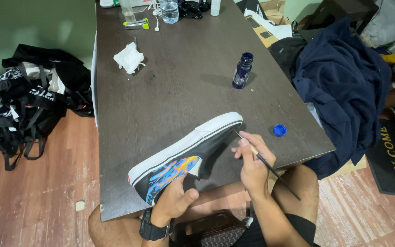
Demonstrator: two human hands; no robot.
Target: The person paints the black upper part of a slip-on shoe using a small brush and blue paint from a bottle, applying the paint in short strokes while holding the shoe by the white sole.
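A black slip-on shoe with a white sole and blue-orange flame painting lies tilted on its side at the near edge of the dark table. My left hand holds the shoe from below at its heel end. My right hand grips a thin paintbrush, its tip touching the black upper near the toe. An open dark blue paint bottle stands further back on the table. Its blue cap lies to the right of the shoe's toe.
A crumpled white tissue lies at the table's left. A water bottle and small items stand at the far end. A navy garment hangs over a seat on the right. Black bags lie on the wooden floor at left.
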